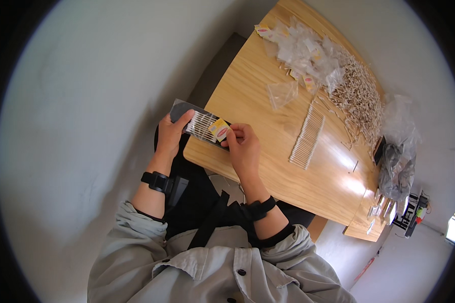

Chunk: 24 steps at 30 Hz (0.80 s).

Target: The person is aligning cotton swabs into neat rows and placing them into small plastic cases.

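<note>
Over the table's near left corner I hold a flat clear plastic bag [179, 107] with a row of white cotton swabs [203, 124] lined up side by side. My left hand [173, 134] grips its left side, thumb on top by the swab ends. At the right end of the row lies a small yellow and white card [219, 130] with a red mark. My right hand [245, 149] pinches the card's right edge; its fingers partly cover that end of the bag. Whether the card is inside the bag or on it, I cannot tell.
On the wooden table [237, 96], another row of swabs [307, 140] lies right of my hands. Farther back are a heap of loose swabs [358, 91], piled clear bags [303, 48] and a single bag [282, 94]. A grey plastic sack [397, 169] hangs at the right edge.
</note>
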Motion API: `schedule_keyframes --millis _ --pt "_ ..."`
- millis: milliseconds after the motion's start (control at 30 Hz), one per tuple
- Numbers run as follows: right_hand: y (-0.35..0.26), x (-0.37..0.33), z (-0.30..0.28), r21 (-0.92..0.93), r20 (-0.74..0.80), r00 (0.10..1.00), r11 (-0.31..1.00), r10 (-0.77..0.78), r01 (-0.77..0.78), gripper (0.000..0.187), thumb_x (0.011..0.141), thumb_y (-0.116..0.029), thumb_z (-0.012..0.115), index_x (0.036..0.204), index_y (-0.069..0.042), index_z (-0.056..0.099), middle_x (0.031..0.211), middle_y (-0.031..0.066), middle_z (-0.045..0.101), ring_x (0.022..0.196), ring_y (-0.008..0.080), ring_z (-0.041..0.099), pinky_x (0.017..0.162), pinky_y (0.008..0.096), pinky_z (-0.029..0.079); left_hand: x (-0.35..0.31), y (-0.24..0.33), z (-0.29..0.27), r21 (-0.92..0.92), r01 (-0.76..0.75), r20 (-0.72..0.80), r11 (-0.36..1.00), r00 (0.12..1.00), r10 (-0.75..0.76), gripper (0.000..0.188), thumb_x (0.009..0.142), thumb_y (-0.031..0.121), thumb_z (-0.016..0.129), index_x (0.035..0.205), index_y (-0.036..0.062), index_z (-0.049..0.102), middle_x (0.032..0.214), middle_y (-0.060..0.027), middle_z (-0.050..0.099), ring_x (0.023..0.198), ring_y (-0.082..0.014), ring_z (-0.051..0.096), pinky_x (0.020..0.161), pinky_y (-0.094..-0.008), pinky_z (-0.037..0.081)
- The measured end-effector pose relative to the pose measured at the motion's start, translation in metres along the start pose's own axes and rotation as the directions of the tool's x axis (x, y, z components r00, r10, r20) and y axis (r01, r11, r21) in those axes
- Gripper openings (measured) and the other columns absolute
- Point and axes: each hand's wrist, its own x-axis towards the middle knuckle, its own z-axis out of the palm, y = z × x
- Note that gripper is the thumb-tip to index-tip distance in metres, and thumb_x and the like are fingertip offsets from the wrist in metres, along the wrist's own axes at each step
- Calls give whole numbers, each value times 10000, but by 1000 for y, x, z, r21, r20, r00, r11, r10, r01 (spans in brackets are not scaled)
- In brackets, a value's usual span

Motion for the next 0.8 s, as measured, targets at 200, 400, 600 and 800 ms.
schedule_keyframes --millis 200,400,600,800 --pt "-7 -3 2 -74 45 998 996 44 -41 146 863 -57 598 983 24 579 787 115 666 600 159 671 551 271 512 0 0 -1 43 10 -15 999 1000 -10 250 814 250 747 952 63 654 824 33 632 685 -31 534 600 -191 403" --pt "-10 -5 -2 -39 98 993 998 60 -56 124 855 -60 601 957 9 585 775 101 666 597 155 670 546 269 506 1 0 -1 7 -5 -6 1000 1000 5 254 808 260 750 939 66 651 824 28 633 692 -34 541 596 -193 402" --pt "-7 5 -6 -128 201 980 991 -6 32 122 848 -53 601 952 8 585 762 104 663 595 157 664 561 280 505 -1 2 2 -20 -5 12 1000 1000 5 239 817 236 745 952 63 652 834 20 642 699 -44 561 616 -200 430" --pt "-14 19 -6 -187 149 987 978 -62 90 115 845 -69 612 931 6 599 738 110 666 574 163 655 551 284 503 -1 1 2 -19 -19 7 1000 1000 19 253 818 234 743 963 50 648 851 9 648 703 -51 566 621 -204 437"
